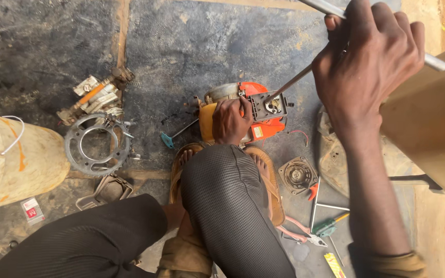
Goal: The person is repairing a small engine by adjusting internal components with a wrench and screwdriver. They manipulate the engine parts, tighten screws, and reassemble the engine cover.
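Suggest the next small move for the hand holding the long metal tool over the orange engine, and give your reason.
Probably press the long tool down steadily: its tip already meets the grey square plate on the orange engine, the right hand grips its upper end, and the left hand braces the engine.

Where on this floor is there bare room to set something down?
The dark floor above the orange engine lies bare, as does the far-left stretch above the sprocket. It is crowded at lower right, where the round cover, pliers and screwdriver lie, and around the left hand.
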